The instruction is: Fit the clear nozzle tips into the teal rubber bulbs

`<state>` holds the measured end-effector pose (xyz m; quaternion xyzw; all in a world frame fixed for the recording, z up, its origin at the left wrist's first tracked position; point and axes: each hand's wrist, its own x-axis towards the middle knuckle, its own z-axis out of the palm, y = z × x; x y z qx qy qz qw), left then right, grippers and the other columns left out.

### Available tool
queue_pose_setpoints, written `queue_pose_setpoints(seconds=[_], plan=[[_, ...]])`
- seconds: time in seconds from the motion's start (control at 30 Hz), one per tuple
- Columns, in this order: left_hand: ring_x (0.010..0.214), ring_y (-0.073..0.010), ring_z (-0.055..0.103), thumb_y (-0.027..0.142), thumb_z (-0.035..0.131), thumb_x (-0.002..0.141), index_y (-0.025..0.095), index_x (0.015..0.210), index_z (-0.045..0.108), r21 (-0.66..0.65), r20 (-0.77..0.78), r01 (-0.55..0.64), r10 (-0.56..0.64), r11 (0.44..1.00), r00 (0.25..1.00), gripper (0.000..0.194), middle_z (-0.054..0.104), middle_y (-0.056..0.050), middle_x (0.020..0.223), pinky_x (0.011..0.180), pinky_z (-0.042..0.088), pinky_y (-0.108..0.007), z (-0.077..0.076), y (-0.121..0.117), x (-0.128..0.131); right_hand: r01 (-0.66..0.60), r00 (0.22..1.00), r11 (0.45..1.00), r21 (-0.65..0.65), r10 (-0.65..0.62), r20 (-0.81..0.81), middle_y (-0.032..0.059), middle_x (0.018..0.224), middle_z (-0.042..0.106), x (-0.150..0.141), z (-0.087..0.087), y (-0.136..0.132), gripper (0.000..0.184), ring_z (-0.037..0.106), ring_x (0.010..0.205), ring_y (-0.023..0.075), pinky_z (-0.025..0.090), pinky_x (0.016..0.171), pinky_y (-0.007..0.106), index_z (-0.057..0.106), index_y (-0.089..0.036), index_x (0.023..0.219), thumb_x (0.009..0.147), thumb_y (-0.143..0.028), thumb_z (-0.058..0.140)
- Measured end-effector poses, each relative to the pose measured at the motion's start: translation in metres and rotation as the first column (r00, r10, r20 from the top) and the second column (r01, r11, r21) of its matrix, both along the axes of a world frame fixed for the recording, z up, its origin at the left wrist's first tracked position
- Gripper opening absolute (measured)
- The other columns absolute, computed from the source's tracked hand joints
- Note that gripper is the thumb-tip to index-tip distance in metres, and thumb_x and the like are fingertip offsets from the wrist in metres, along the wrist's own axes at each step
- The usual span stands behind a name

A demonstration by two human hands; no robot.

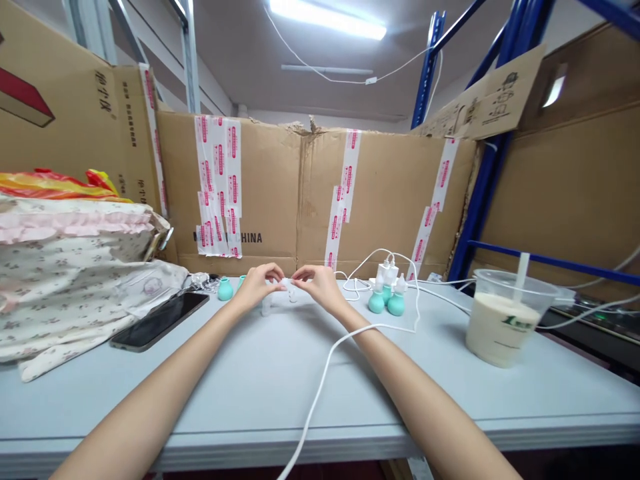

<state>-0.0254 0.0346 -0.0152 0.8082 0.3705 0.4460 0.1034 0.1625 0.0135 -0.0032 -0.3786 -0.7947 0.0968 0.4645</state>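
My left hand and my right hand meet above the middle of the table, fingertips pinched close together. Between them is a small clear plastic piece, too small and pale to make out its kind. Just under my fingers stand a translucent piece and another small clear piece. Beside my left hand sits a teal rubber bulb, with a second teal bulb partly hidden behind the hand. To the right of my right hand, teal bulbs with clear nozzles stand upright in a group.
A white cable runs across the table from a white charger plug. On the left lie a phone and a floral cloth bag. A lidded drink cup stands right. Taped cardboard walls the back.
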Motion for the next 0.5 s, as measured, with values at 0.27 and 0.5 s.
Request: queue_pose_setpoints(seconds=[0.27, 0.5], plan=[[0.074, -0.0164, 0.061, 0.036, 0.069, 0.062, 0.018, 0.076, 0.063, -0.001, 0.109, -0.024, 0.024, 1.0, 0.994, 0.024, 0.067, -0.003, 0.077, 0.074, 0.048, -0.029, 0.005, -0.01, 0.011, 0.123, 0.982, 0.986, 0.109, -0.137, 0.127, 0.0003, 0.081, 0.07, 0.0, 0.002, -0.005, 0.014, 0.06, 0.083, 0.0147, 0.036, 0.078, 0.025, 0.071, -0.026, 0.085, 0.079, -0.031, 0.06], [0.072, -0.0164, 0.062, 0.036, 0.071, 0.06, 0.016, 0.075, 0.064, -0.004, 0.197, -0.04, 0.04, 0.999, 0.979, 0.026, 0.068, -0.004, 0.076, 0.071, 0.048, -0.028, 0.006, -0.009, 0.013, 0.102, 0.995, 0.995, 0.002, -0.102, -0.013, 0.0001, 0.083, 0.07, -0.001, 0.004, -0.005, 0.015, 0.06, 0.08, 0.0154, 0.038, 0.078, 0.026, 0.071, -0.026, 0.084, 0.08, -0.031, 0.058]])
